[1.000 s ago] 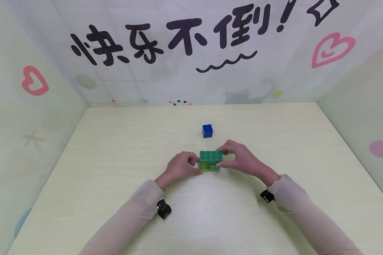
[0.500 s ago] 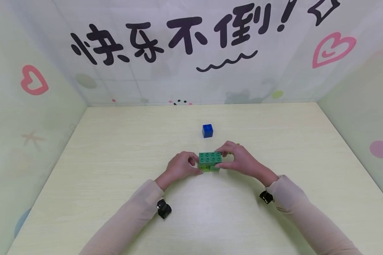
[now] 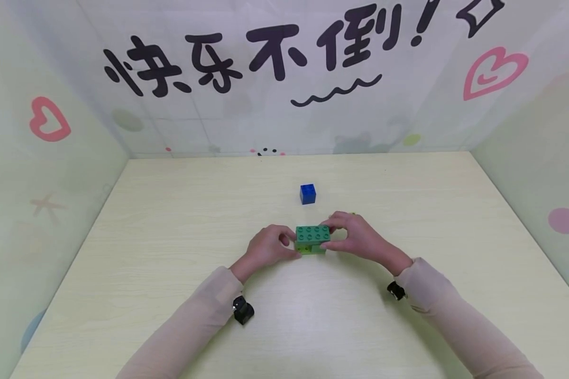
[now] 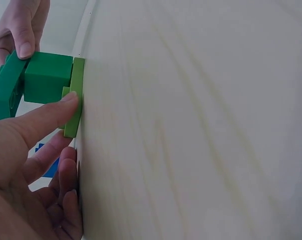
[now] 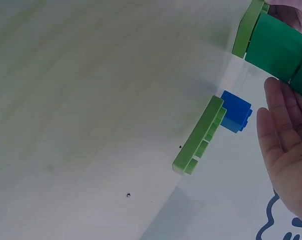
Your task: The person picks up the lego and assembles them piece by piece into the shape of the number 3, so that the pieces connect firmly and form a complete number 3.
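My left hand [image 3: 267, 246] pinches the left end of a flat light-green toy building plate [image 4: 74, 117], which stands on the table. On its other end sits a square green brick [image 4: 48, 77]. A longer green brick [image 3: 312, 233] with two rows of studs lies across the top, overhanging to the left. It looks slightly tilted in the left wrist view, with a thin dark gap below it; I cannot tell whether it is fully seated. My right hand [image 3: 357, 237] grips this top brick's right end between thumb and fingers.
Behind the stack stands a small blue brick [image 3: 307, 194]. Another light-green plate [image 5: 198, 137] lies on the table [image 3: 170, 210] beyond my right hand, mostly hidden in the head view. Printed walls enclose the back and sides.
The top green brick has shifted very slightly left and down onto the square brick, with my right hand moving along. My left hand has stayed in place.
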`<action>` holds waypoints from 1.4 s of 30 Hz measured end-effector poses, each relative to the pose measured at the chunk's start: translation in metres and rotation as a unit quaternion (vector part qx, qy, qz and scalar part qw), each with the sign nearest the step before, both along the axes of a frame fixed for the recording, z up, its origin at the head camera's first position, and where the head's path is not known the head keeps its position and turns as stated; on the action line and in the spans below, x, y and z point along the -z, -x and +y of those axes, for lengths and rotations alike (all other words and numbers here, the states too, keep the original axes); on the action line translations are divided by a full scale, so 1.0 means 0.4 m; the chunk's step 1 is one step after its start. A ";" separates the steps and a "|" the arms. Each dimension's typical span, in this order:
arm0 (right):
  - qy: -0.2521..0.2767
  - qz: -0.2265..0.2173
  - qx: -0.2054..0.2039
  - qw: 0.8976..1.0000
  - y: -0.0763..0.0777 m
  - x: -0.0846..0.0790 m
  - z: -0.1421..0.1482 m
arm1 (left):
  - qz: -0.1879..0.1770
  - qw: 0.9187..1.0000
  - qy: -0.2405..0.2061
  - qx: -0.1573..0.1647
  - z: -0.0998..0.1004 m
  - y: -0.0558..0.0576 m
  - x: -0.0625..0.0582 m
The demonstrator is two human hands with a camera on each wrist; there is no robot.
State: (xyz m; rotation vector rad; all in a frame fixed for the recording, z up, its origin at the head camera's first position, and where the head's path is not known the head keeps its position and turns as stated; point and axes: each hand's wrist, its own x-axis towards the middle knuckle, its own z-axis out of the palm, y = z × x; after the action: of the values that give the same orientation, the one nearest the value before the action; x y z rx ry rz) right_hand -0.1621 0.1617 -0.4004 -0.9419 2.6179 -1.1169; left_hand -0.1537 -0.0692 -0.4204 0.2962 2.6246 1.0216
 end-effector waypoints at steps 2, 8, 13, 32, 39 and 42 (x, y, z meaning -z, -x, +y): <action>-0.005 -0.004 -0.004 1.000 0.002 -0.006 -0.001 | -0.001 1.000 -0.001 0.002 0.000 0.001 -0.001; -0.017 -0.020 -0.017 0.999 0.009 -0.023 -0.006 | 0.006 1.000 -0.007 0.008 -0.004 0.001 -0.009; -0.029 -0.020 -0.024 0.999 0.014 -0.031 -0.011 | 0.007 1.000 -0.007 0.008 -0.005 0.001 -0.013; -0.043 -0.047 0.011 0.998 0.010 -0.036 -0.021 | -0.003 1.000 0.002 -0.003 0.000 0.008 -0.011; -0.067 -0.038 0.007 0.997 0.006 -0.045 -0.027 | -0.009 1.000 0.005 0.003 0.001 0.011 -0.010; -0.067 -0.038 0.003 0.997 0.004 -0.048 -0.027 | -0.009 1.000 0.004 0.003 0.000 0.012 -0.007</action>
State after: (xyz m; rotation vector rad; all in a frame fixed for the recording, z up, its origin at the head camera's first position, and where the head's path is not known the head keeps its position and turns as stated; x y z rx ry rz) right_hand -0.1639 0.1511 -0.3814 -0.8470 2.5993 -0.9445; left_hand -0.1586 -0.0690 -0.4174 0.2912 2.6096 1.0076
